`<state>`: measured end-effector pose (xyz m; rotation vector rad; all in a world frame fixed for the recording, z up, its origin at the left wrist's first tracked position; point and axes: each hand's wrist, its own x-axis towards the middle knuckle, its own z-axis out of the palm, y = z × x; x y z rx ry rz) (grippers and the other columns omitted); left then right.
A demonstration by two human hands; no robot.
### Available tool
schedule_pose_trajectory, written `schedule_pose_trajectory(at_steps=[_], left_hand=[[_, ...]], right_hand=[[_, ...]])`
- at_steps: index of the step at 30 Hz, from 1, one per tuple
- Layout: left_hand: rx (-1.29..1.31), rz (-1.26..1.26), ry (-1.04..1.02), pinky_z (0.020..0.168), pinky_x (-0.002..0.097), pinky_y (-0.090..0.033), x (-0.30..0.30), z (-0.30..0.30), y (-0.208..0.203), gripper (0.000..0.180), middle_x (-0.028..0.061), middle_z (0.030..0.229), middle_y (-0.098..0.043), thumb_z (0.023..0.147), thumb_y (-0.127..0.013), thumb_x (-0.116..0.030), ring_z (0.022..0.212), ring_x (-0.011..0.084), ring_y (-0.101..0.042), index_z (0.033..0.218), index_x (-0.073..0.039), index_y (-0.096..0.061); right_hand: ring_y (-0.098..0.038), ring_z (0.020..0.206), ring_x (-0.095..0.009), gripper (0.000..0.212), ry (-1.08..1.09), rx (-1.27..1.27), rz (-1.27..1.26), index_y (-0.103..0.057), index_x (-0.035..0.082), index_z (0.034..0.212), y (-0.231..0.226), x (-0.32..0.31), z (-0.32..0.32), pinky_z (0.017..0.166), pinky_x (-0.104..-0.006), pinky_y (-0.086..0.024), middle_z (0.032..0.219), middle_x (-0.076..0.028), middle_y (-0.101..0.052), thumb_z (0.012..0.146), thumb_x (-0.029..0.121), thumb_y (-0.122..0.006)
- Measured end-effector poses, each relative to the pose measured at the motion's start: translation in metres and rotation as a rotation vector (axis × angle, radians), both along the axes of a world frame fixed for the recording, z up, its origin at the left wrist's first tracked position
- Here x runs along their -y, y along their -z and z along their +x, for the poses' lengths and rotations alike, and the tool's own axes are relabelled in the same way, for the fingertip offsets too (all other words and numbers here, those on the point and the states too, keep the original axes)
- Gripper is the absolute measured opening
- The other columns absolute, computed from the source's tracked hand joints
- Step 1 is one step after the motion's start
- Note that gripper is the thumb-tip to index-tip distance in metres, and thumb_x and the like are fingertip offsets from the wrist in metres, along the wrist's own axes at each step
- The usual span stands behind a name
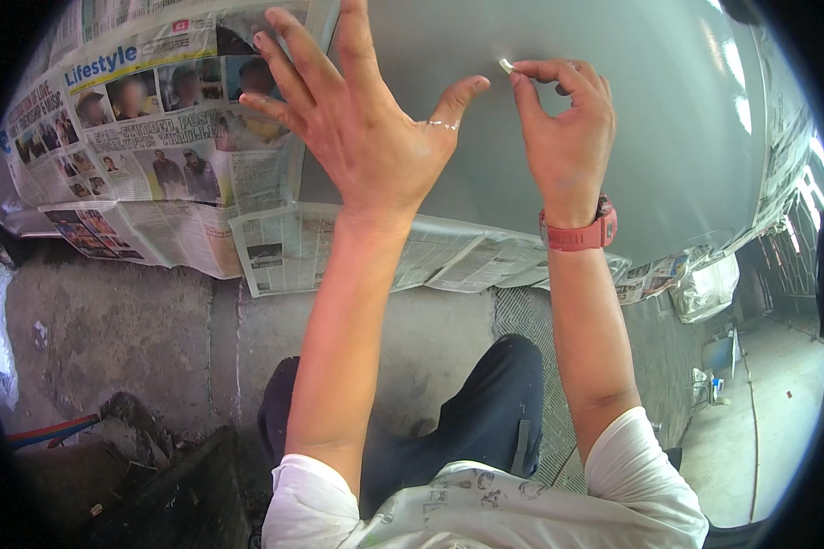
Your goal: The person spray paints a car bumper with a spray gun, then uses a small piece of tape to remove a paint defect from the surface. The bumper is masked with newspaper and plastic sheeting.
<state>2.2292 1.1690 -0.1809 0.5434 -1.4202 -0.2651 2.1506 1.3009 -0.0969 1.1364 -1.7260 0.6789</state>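
A smooth grey panel [458,174], its sides covered with newspaper sheets [169,137], stands before me. My left hand [366,128] is spread wide over the panel's left part. Its fingers reach across the newspaper edge, and whitish smears mark the thumb. Whether the palm rests on the surface I cannot tell. Thumb and forefinger of my right hand [568,128] pinch a small whitish piece [506,66] close to the panel, to the right of my left thumb. What the piece is made of is too small to make out. A red watch [579,229] circles my right wrist.
More newspaper [467,261] hangs along the panel's lower edge above a concrete floor [137,311]. My bent knees [485,393] are beneath my arms. A plastic-wrapped bundle [708,285] sits at the right. Dark clutter and a red-blue bar [55,430] lie at lower left.
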Motion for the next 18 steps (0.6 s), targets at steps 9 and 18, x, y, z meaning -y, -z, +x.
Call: schedule_pose_trajectory(at_steps=[9,18], left_hand=[[0.21,-0.034,0.232,0.116,0.0846,0.0,-0.022,-0.002,-0.004,0.029,0.0288,0.141,-0.044,0.086,-0.074,-0.035,0.147,0.0599,-0.022,0.1,-0.01,-0.077],[0.228,-0.031,0.356,0.117,0.0843,0.002,-0.03,-0.004,-0.007,0.031,0.0275,0.149,-0.038,0.088,-0.072,-0.033,0.145,0.0618,-0.02,0.111,-0.012,-0.075]], right_hand=[[-0.061,0.093,-0.028,0.009,0.014,-0.024,0.009,-0.08,0.011,0.092,-0.003,-0.003,-0.003,0.088,-0.0393,-0.048,0.094,-0.005,-0.072,0.083,0.01,-0.077],[-0.061,0.093,-0.028,0.009,0.017,-0.001,0.028,-0.08,0.012,0.092,-0.005,-0.005,-0.004,0.087,-0.0392,-0.048,0.092,-0.004,-0.071,0.084,0.011,-0.076]])
